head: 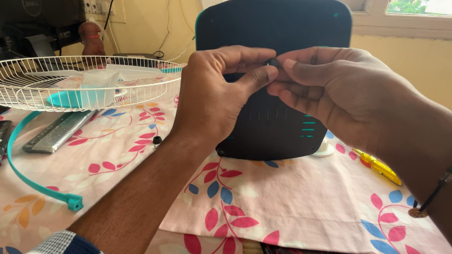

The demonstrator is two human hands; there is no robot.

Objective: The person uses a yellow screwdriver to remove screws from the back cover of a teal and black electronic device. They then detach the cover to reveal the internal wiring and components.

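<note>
Hands, left hand (213,91) and right hand (330,86), pinch a small dark knob (273,63) on the fan housing (281,32), fingers narrow; wire guard (63,78) lies left of the housing.

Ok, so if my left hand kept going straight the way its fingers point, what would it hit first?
The left hand points right, at the right hand's fingertips; they already seem to touch over a small dark part on the dark fan housing.

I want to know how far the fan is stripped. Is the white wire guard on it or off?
Off: one white wire guard lies flat on the flowered cloth, apart from the dark housing.
</note>
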